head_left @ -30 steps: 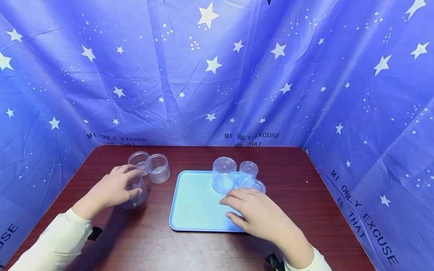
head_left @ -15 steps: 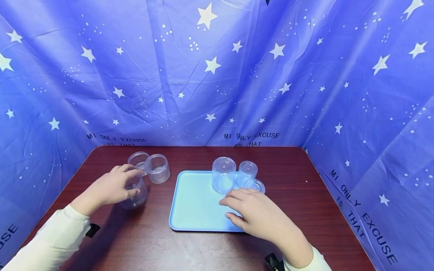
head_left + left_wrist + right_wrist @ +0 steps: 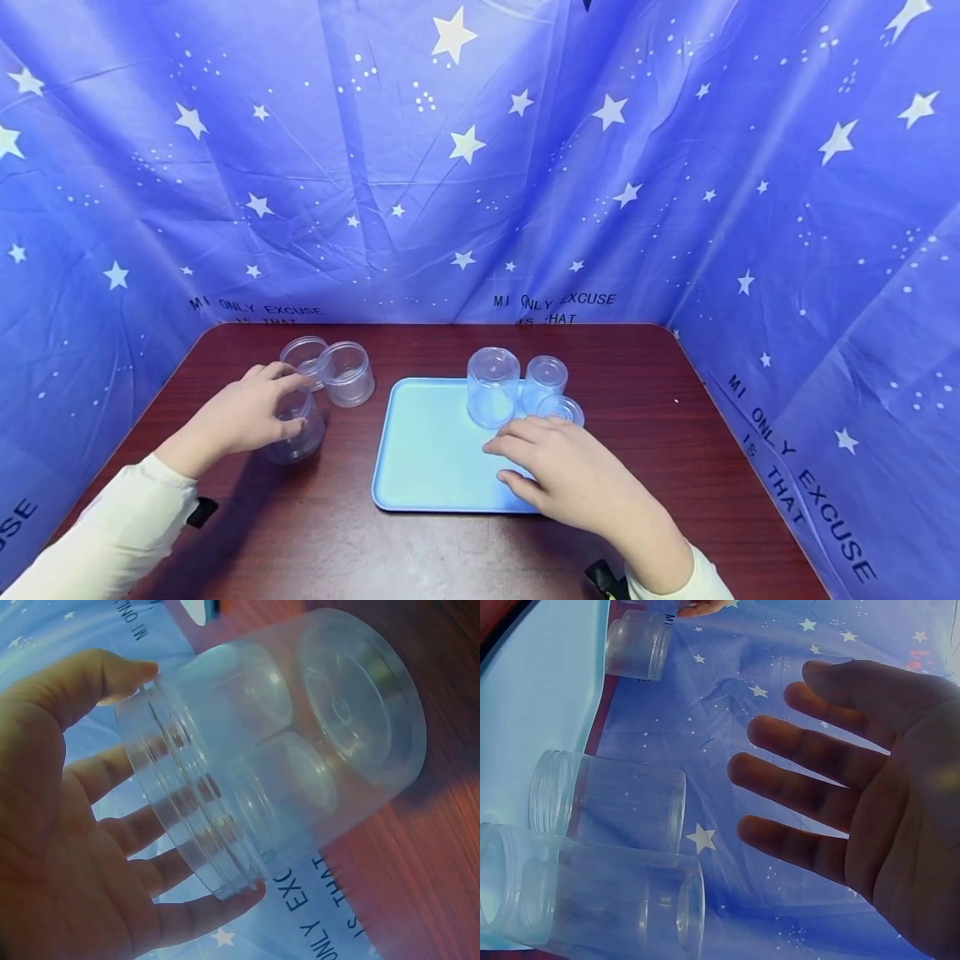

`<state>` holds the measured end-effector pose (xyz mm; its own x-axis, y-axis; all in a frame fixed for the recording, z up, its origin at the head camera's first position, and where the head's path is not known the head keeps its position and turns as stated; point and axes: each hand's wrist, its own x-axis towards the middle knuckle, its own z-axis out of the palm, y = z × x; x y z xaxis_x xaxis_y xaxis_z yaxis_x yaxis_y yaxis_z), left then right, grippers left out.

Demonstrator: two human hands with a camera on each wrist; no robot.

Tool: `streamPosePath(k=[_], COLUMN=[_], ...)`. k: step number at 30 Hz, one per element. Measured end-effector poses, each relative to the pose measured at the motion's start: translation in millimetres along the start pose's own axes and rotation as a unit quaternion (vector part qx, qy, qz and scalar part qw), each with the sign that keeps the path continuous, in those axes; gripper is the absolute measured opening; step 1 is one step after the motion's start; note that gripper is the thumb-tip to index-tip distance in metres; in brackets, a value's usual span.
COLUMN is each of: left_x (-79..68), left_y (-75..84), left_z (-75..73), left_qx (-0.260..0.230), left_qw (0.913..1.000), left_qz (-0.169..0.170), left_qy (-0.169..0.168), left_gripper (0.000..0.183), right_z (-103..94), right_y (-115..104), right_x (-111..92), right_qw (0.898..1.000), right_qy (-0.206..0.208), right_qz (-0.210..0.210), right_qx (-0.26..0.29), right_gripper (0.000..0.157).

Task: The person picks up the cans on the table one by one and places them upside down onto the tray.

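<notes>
Near left edge of tabletop [image 3: 337, 542] — left hand [image 3: 251, 408] gripped clear jar [image 3: 277, 735]; right hand [image 3: 555, 467] hovered by tray [image 3: 427, 467], fingers [image 3: 795, 787] spread.

Cream-white sleeves [image 3: 112, 525], small black tabs [image 3: 202, 512] near both wrists, bare hands [image 3: 240, 412]

A blue star-print curtain [image 3: 480, 167] with black lettering [image 3: 829, 514] hangs behind and either side of the wood-grain table [image 3: 348, 475]; a white speck [image 3: 676, 401] lies near the table's right edge.

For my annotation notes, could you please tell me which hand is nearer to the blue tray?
Right: the right hand is over the right side of the blue tray; the left hand grips a clear jar off to the tray's left.
</notes>
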<state>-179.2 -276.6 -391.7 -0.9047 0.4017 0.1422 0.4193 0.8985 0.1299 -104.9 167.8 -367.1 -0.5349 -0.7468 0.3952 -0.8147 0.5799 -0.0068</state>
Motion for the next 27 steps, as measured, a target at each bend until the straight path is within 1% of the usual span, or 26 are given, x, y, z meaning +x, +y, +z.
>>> streamPosePath(k=[7,13,17,20,22,27], left_x=[-3.3,-3.3,-2.4,-1.4,-1.0,-0.8], left_y=[0.3,1.9,3.8,7.4,10.0,18.6], left_z=[-3.4,-11.1,-21.3,-28.7,-31.1,-31.2], left_qx=[0.007,-0.002,-0.015,-0.021,-0.027,-0.048], left_qw=[0.9999,0.9996,0.9987,0.998,0.9974,0.9944], left_qz=[0.001,0.012,0.019,0.023,0.022,0.028], left_qy=[0.01,0.027,0.044,0.055,0.063,0.09], left_gripper=[0.052,0.05,0.055,0.057,0.057,0.055], right_z=[-2.0,-3.4,-3.6,-4.4,-5.3,-7.3], right_y=[1,3,4,4,4,5], right_x=[0,-1,-1,-1,-2,-2], right_qw=[1.0,1.0,1.0,1.0,1.0,0.999], right_qy=[-0.005,-0.001,0.004,0.006,0.004,0.001], right_qz=[0.008,0.012,0.015,0.017,0.02,0.033], right_qx=[0.004,0.001,0.0,-0.001,-0.003,-0.007], right_gripper=[0.025,0.025,0.025,0.025,0.025,0.027])
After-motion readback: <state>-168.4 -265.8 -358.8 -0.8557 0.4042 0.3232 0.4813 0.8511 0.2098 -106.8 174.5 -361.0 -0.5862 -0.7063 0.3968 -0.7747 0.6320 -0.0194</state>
